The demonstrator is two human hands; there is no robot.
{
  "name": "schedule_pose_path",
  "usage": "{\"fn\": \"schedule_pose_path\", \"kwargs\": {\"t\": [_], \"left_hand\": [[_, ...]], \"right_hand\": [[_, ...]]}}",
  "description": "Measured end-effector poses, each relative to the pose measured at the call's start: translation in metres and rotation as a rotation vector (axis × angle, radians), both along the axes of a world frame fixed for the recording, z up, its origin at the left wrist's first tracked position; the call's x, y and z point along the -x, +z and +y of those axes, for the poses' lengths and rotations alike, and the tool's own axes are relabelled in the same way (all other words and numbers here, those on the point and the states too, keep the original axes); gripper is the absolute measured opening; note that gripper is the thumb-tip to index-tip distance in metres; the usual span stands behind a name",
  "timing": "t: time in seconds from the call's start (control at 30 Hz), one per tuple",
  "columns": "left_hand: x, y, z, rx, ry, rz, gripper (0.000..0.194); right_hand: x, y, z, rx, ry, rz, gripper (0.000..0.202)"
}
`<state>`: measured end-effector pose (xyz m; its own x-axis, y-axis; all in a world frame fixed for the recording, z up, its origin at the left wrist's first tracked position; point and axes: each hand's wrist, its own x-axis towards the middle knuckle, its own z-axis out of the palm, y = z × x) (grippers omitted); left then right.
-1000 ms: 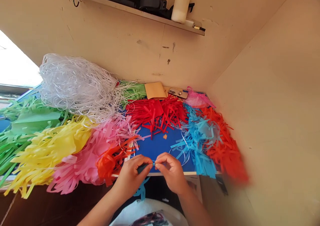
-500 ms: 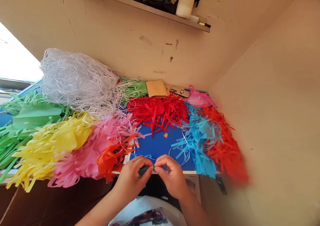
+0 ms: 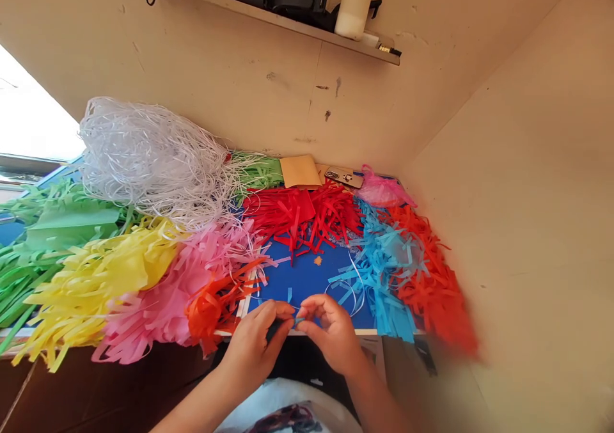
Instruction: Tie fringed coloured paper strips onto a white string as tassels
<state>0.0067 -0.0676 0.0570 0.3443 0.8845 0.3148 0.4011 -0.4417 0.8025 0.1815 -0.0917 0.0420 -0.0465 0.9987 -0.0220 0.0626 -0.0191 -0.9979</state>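
My left hand [image 3: 261, 336] and my right hand [image 3: 332, 336] meet at the table's front edge, fingertips almost touching. Both are closed in a pinch on a small light blue paper strip [image 3: 299, 320], mostly hidden by the fingers. A thin white cord [image 3: 357, 273] loops on the blue surface beside my right hand, and part of it passes behind the fingertips. Close by on the right lies blue fringed paper [image 3: 388, 260]. Left of my left hand is a small orange-red fringed bunch [image 3: 211, 308].
Pink [image 3: 167, 299], yellow [image 3: 110, 267] and green [image 3: 71, 222] fringes cover the left side. Behind them sits a tangled white cord heap [image 3: 148, 158]. Red fringe [image 3: 302, 212], a phone [image 3: 344, 177] and orange-red fringe [image 3: 436, 286] lie farther back and right. A shelf [image 3: 288, 20] hangs above.
The right fingers have shifted slightly and loosened in shape, showing more light blue between the fingertips. A light blue strip now stands up behind the left hand. The view has tilted slightly.
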Motion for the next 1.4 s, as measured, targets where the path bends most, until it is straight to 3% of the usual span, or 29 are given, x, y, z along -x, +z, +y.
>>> {"fn": "schedule_pose_path", "kwargs": {"t": [0.2,0.33,0.5,0.6,0.77,0.9,1.4], "left_hand": [[0.001,0.0,-0.001,-0.033,-0.045,-0.024,0.009],[0.006,0.001,0.002,0.012,-0.154,-0.006,0.016],[0.009,0.001,0.008,0.031,-0.194,-0.005,0.014],[0.013,-0.001,0.01,-0.016,-0.156,0.03,0.015],[0.013,-0.001,0.007,-0.243,0.014,0.096,0.019],[0.007,0.003,0.003,-0.381,-0.041,0.05,0.015],[0.008,-0.005,0.001,-0.397,-0.069,0.01,0.021]], "right_hand": [[-0.004,0.0,0.006,0.081,-0.029,0.119,0.016],[-0.004,-0.001,0.006,0.171,0.005,0.247,0.02],[-0.004,0.005,0.003,0.052,0.082,0.083,0.013],[-0.005,0.009,0.001,-0.034,0.046,-0.041,0.014],[-0.002,0.012,-0.002,-0.18,-0.049,-0.238,0.011],[0.001,0.015,-0.004,-0.247,-0.053,-0.287,0.011],[0.004,0.016,-0.011,-0.327,-0.099,-0.404,0.012]]}}
